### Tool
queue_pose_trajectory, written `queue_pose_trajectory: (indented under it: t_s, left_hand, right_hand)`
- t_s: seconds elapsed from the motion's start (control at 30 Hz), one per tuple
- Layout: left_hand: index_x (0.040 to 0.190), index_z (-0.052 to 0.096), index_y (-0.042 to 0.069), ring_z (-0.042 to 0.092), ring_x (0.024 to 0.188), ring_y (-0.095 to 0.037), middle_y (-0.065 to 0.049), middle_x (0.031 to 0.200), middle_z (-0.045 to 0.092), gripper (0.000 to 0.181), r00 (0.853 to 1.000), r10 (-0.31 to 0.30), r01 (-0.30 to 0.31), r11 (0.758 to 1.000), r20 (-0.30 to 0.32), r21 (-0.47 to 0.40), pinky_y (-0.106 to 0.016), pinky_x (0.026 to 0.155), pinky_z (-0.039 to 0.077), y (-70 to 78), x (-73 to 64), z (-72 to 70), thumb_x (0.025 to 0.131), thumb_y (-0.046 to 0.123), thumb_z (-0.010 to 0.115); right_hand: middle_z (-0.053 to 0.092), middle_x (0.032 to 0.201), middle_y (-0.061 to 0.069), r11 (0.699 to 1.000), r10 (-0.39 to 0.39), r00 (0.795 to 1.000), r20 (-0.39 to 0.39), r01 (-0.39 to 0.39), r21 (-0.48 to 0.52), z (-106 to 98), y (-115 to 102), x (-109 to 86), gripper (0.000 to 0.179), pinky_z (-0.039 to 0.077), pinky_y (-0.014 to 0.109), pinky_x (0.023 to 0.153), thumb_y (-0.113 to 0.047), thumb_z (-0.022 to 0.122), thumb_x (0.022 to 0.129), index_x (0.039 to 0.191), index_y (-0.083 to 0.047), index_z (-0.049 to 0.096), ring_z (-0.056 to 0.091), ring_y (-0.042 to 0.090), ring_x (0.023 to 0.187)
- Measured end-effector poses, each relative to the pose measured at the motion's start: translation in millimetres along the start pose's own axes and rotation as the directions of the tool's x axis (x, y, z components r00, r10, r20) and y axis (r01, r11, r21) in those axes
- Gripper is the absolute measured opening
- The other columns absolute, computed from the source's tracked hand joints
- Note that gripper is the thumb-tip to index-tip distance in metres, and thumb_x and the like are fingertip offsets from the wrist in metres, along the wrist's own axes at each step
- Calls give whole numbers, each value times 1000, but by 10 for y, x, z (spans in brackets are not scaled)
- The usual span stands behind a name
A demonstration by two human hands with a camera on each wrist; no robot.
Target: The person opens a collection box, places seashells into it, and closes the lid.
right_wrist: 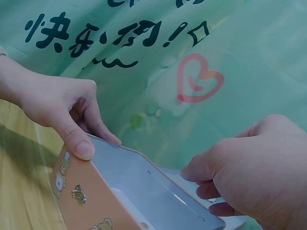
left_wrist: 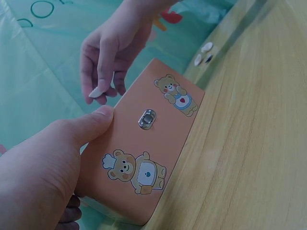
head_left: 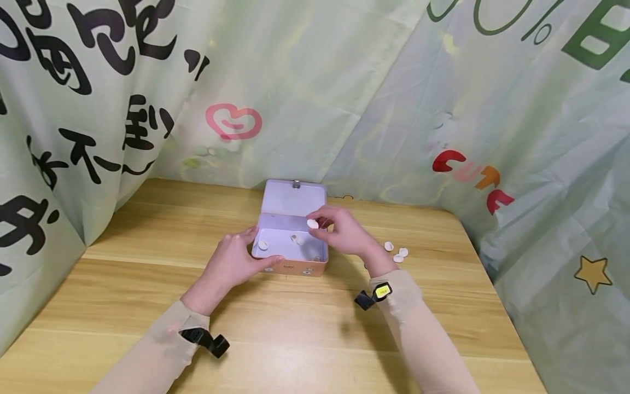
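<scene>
A small tin box (head_left: 290,267) stands on the table with its lid (head_left: 294,198) swung back. Its inside is pale lilac; the orange front bears bear pictures and a metal clasp (left_wrist: 147,119), seen in the left wrist view. My left hand (head_left: 228,260) grips the box's left front corner, thumb on the front rim, fingers along the side. Above the right part of the box, my right hand (head_left: 344,232) pinches a small white disc (head_left: 312,224) between thumb and fingers. Inside lie a few small pieces, among them a white disc (head_left: 263,245). In the right wrist view the held disc is hidden.
Several white discs (head_left: 398,258) lie on the wooden table (head_left: 290,339) to the right of the box, beside my right forearm. A printed curtain (head_left: 315,98) hangs behind the table and along its sides. Each wrist wears a black camera mount (head_left: 206,340).
</scene>
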State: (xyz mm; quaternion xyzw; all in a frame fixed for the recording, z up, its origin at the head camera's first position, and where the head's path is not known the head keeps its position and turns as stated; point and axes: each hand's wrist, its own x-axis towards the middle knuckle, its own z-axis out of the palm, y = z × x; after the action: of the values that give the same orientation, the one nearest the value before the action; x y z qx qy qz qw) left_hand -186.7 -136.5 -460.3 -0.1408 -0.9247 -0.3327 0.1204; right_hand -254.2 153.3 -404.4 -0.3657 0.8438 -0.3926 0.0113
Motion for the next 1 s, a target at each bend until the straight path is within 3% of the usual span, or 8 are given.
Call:
queue_pose_trajectory:
  t_s: [0.17, 0.3, 0.6, 0.8, 1.0]
  left_hand:
    - [140, 60, -11, 71, 75, -26, -35, 133, 59, 114, 1000, 22, -22, 1000, -18, 3, -35, 60, 53, -14, 5, 10, 73, 79, 81]
    - [140, 61, -10, 75, 96, -35, -33, 135, 60, 114, 999, 35, -36, 999, -26, -3, -42, 74, 59, -20, 11, 7, 73, 80, 80]
    - [141, 59, -11, 70, 73, -22, -34, 136, 57, 114, 1000, 26, -26, 1000, -12, -11, -36, 66, 55, -12, 9, 3, 74, 78, 81]
    - [141, 60, -11, 55, 56, -14, -37, 133, 59, 112, 1000, 24, -24, 1000, -10, -1, -33, 55, 47, -18, 4, -2, 75, 77, 81]
    - [141, 60, -11, 38, 47, -11, -39, 129, 60, 109, 1000, 18, -18, 1000, -3, -4, -33, 45, 34, -17, 2, 0, 75, 73, 84]
  right_hand:
    - [71, 104, 7, 1000, 5, 1000, 12, -5, 13, 44, -4, 50, 29, 58, 47, 86, -2, 76, 96, 123, 7, 73, 65, 21, 91]
    - [72, 102, 6, 1000, -6, 1000, 16, 6, 19, 69, -4, 90, 28, 58, 48, 86, -2, 76, 95, 122, 6, 73, 65, 21, 91]
    - [72, 102, 5, 1000, 0, 998, 64, 0, 5, 169, 32, 181, 30, 57, 43, 87, -2, 77, 94, 122, 6, 73, 65, 20, 92]
    - [71, 100, 5, 1000, 5, 993, 118, -3, -13, 247, 1, 249, 30, 57, 43, 86, -4, 79, 94, 122, 6, 73, 64, 18, 91]
    - [72, 96, 3, 999, 22, 982, 188, -16, -33, 339, -5, 321, 27, 56, 33, 82, -4, 78, 95, 120, 5, 74, 63, 14, 87]
